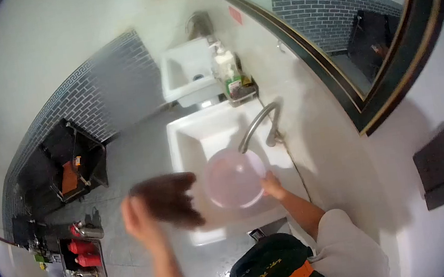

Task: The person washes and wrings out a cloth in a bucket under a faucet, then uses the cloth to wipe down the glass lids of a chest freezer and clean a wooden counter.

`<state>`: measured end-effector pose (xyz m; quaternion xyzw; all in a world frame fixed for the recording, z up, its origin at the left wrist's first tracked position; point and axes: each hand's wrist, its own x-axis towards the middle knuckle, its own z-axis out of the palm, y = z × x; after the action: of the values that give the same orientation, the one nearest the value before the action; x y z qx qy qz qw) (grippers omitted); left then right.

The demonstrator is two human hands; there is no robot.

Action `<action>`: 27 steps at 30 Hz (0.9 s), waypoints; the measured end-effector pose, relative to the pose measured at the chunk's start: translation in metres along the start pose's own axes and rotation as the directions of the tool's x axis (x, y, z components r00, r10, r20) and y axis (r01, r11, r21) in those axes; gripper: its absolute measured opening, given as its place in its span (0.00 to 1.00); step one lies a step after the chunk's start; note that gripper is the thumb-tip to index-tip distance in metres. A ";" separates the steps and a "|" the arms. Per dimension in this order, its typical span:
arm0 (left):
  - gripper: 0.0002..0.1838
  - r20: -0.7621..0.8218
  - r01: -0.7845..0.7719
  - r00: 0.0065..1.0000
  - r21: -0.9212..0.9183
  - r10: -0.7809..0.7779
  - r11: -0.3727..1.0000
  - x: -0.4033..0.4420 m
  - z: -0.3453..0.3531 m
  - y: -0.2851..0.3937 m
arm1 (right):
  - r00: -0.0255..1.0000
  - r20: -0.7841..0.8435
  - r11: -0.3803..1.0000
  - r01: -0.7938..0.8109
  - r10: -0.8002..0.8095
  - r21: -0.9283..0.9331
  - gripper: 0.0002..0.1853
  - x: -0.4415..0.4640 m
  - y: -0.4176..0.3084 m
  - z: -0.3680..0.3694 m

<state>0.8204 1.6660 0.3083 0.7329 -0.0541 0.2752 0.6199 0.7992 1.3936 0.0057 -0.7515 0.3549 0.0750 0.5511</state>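
A pinkish translucent basin (pixel 234 179) sits in the large white sink (pixel 189 143), under the curved metal faucet (pixel 258 121). My right hand (pixel 271 184) grips the basin's rim on its right side. To the left of the sink, my left hand (pixel 138 218) is closed on a dark brown cloth-like item (pixel 168 199), blurred by motion, whose ragged end reaches over the sink's left edge. Whether water runs from the faucet is hard to tell.
Beyond the large sink is a smaller white sink (pixel 171 75), with soap bottles (pixel 231 75) beside it. A framed mirror (pixel 345 55) hangs at right. Black chairs (pixel 61 154) and a tray with red thermoses (pixel 84 252) stand at left.
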 end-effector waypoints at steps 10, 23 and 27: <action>0.13 0.689 -0.209 0.712 0.392 -0.135 0.896 -0.099 0.043 -0.186 | 0.487 -0.661 0.788 0.551 -0.571 -0.274 0.26 0.026 -0.077 -0.063; 0.17 0.479 0.228 0.679 0.582 -0.556 0.780 -0.123 -0.005 -0.246 | 0.868 -0.466 0.970 0.231 -0.172 0.073 0.13 -0.016 -0.020 -0.015; 0.16 0.354 0.201 0.827 0.538 -0.436 0.819 -0.101 -0.052 -0.277 | 0.764 -0.566 0.934 0.355 -0.310 -0.033 0.15 -0.025 0.005 0.014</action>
<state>0.8336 1.7511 0.0217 0.9047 -0.0032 -0.0137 0.4259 0.7811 1.4163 0.0095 -0.7691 0.3651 -0.2618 0.4546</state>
